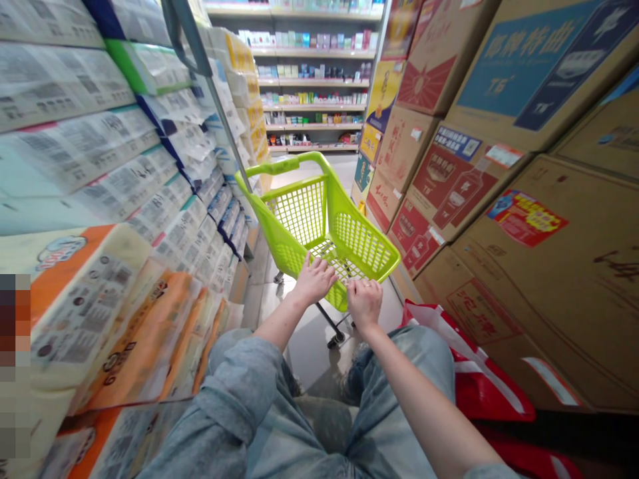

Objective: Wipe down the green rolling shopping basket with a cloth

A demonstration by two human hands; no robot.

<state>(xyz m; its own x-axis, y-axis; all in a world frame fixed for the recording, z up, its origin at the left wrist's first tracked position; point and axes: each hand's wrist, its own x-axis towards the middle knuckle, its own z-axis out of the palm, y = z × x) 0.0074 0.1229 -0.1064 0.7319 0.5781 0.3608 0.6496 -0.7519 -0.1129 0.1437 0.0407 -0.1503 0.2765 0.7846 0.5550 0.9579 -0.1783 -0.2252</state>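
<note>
A small lime-green plastic shopping cart stands in a narrow aisle straight ahead of me, its basket empty. My left hand rests on the near rim of the basket with fingers curled over the edge. My right hand grips the same rim just to the right, fingers wrapped round it, a ring on one finger. Both forearms reach out over my denim-clad knees.
Stacked packs of tissue paper wall the left side. Large cardboard cartons are piled high on the right. A red bag lies by my right leg. Shelves of small goods close the aisle's far end.
</note>
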